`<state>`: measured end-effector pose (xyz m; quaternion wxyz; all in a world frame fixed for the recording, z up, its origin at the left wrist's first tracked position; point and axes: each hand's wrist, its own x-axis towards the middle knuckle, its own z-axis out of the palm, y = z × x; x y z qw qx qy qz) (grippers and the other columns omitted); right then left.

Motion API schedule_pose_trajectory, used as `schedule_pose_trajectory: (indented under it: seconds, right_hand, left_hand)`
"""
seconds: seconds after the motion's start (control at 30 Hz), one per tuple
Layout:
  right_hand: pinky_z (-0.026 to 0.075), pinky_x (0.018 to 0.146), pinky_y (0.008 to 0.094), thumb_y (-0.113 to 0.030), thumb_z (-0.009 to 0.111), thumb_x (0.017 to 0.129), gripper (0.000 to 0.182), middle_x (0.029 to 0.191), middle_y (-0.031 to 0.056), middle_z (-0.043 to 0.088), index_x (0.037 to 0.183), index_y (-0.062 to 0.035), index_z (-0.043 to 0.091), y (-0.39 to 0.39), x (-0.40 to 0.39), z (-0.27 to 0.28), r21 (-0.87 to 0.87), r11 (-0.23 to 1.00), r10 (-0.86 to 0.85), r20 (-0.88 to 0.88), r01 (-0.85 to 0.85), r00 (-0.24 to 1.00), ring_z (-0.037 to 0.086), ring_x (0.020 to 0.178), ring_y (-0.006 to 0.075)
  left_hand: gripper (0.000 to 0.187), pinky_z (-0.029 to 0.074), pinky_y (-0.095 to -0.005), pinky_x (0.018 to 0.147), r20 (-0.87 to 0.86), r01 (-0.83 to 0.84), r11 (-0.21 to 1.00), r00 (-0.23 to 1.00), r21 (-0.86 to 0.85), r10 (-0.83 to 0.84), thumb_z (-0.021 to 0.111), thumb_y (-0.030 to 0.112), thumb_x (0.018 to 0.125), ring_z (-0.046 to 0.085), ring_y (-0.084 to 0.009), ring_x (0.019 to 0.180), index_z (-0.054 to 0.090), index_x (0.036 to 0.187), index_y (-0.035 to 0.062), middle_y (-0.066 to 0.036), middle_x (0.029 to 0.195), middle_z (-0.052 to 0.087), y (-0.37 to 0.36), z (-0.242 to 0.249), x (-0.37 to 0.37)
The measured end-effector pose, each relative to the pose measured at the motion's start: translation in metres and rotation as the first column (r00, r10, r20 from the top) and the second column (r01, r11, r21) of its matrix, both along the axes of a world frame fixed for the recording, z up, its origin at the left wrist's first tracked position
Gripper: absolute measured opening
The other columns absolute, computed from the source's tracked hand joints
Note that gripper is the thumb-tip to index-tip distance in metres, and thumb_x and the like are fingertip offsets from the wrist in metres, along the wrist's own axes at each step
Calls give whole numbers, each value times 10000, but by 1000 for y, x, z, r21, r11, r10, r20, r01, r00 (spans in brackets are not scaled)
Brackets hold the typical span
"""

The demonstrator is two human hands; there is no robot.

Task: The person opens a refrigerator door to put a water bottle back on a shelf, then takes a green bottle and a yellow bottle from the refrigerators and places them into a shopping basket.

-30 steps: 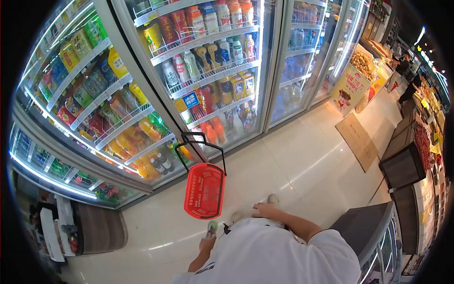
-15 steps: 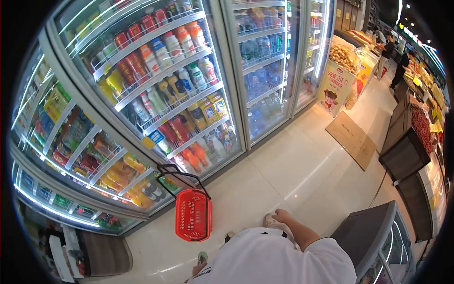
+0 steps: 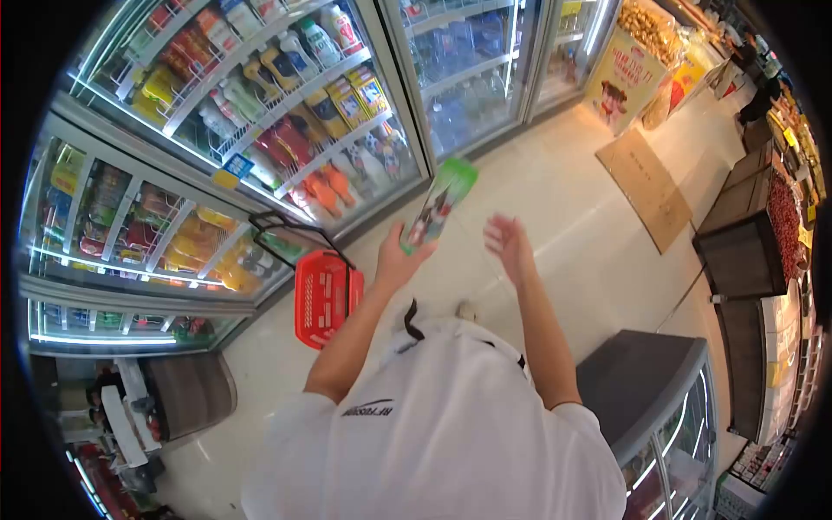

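Note:
Raised in front of me, my left hand [image 3: 401,258] holds a long green-and-white package [image 3: 439,204] with a blurred print, gripped near its lower end. My right hand [image 3: 510,246] is up to the right of the package, fingers apart, holding nothing and not touching it. A red shopping basket [image 3: 321,299] with black handles stands on the floor, left of my left forearm and beside the fridge doors.
Glass-door fridges [image 3: 321,113] with drinks line the left and front. A cardboard sheet [image 3: 644,191] lies on the tiled floor ahead. A promotional box [image 3: 617,82] stands beyond it. Dark display stands [image 3: 737,230] and a grey-topped case [image 3: 641,373] are on the right.
My left hand has risen from low beside my body, bringing the package up in front. My right hand has lifted and its fingers have spread. The view has shifted.

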<state>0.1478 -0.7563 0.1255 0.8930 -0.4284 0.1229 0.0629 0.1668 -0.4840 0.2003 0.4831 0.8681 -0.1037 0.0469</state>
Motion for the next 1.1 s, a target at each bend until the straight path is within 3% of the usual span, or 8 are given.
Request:
schedule_pose_trajectory:
  seconds: [0.17,0.27,0.47,0.53,0.73,0.9,1.03,1.1]
  right_hand:
    - [398,1009,435,-570,364,987,633,1350,88,519,1387,-85,442,-18,25,101,124,992,-65,321,26,945,494,1236,243]
    - [401,1011,454,-520,437,981,595,1326,101,536,1377,-76,447,-26,28,114,112,978,-204,335,176,920,503,1234,244]
    - [420,999,434,-409,567,948,470,1193,103,602,1255,-58,511,-56,34,54,83,948,-318,198,307,927,556,1150,236]
    - [464,944,423,-400,581,940,453,1144,95,629,1222,-50,527,-68,40,45,129,955,-281,89,268,956,598,1077,232]
    - [567,707,357,-501,696,823,627,1046,120,664,1180,-9,543,-118,81,63,-142,989,-37,20,39,999,670,877,223]
    - [575,752,364,-459,780,721,754,1038,139,646,1214,47,519,-178,134,88,-211,937,280,-19,-278,960,669,894,231]
    - [448,953,329,-182,761,721,724,1173,110,592,1336,50,458,-198,169,112,-320,853,426,-31,-412,904,560,1081,189]
    - [451,949,335,-173,765,721,721,1169,110,594,1339,40,459,-200,173,109,-233,902,361,-53,-363,931,566,1072,195]
  left_hand:
    - [680,512,-353,779,15,207,968,978,-140,-207,836,398,685,662,-302,882,521,1151,17,-183,937,658,-56,66,9]
    - [708,519,-383,755,80,253,960,961,116,-263,848,429,630,670,-335,860,546,1166,77,-162,938,668,-71,64,16]
    - [610,487,-330,670,-27,300,954,954,9,-300,856,395,661,634,-230,706,590,1104,72,-93,773,633,-88,53,50]
    - [470,432,-270,608,-171,289,943,933,-162,-316,831,304,748,529,-86,643,596,1074,62,-8,707,577,-96,57,70]
    - [308,422,-265,616,-198,71,876,962,-477,-186,770,281,822,518,-63,687,623,951,44,23,726,590,-152,36,165]
    - [312,425,-261,636,-285,-113,789,955,-604,-82,714,337,868,515,-63,696,613,895,44,17,770,585,-236,41,231]
    - [313,492,-289,574,-450,-236,463,781,-854,-432,755,256,834,565,-127,614,537,923,51,-23,710,541,-298,56,266]
    - [319,486,-285,575,-449,-141,610,805,-779,-387,765,250,822,565,-114,619,541,940,55,-28,727,567,-318,72,275]
